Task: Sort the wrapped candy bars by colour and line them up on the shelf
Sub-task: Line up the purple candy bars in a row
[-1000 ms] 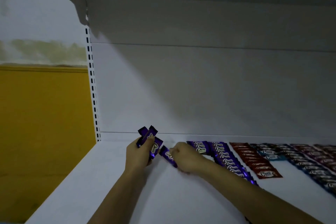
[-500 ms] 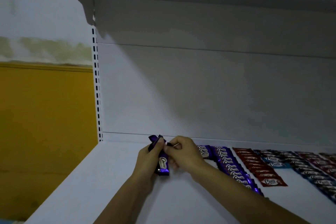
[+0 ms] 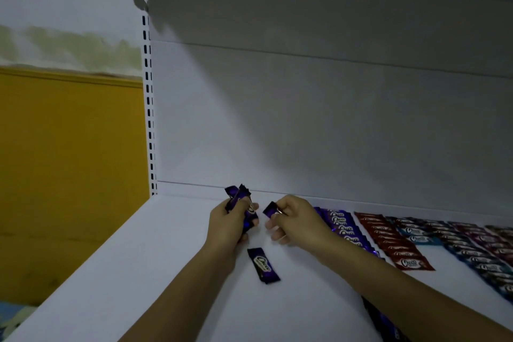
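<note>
- The white shelf [image 3: 166,272] bears the sorted lines at its right: a purple row [image 3: 342,226], a red row [image 3: 388,239] beside it, and a blue row [image 3: 477,261] further over. The step in hand appears to be laying out more purple bars left of these.
- The left hand [image 3: 227,223] has its fingers curled round a bunch of purple bars [image 3: 238,197], held upright near the back wall.
- The right hand [image 3: 297,221], just beside it, pinches a single purple bar [image 3: 269,209] by one end, with its other fingers loosely curled.
- A loose purple bar [image 3: 263,264] lies flat and slanted in front of both hands, apart from the rows.
- The next move probably calls for setting the pinched bar down square with the purple row, then straightening the loose one.
</note>
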Available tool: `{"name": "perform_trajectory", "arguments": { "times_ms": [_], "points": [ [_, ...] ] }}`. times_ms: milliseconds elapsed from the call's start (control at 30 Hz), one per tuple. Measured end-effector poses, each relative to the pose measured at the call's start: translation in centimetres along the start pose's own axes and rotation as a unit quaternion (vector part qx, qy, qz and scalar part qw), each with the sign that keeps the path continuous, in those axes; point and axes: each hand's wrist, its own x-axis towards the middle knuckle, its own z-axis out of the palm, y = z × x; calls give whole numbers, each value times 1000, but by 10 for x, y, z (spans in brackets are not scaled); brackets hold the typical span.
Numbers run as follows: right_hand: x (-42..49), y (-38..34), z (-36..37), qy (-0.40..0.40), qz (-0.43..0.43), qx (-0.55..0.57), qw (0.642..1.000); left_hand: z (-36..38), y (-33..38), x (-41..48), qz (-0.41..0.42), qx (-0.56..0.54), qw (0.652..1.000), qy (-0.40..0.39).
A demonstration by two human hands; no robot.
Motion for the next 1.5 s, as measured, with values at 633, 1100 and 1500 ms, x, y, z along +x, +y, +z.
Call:
{"name": "perform_trajectory", "arguments": {
  "times_ms": [633,1100,1500],
  "points": [
    [5,-12,-17,26,-14,53,998,7,2,-7,4,44,993,-113],
    [-12,36,-33,-72,-144,-343,925,9,-4,-7,53,45,993,-95],
    [-4,44,-50,-72,-150,-346,923,11,-9,-8,90,89,986,-106]
  ]
}}
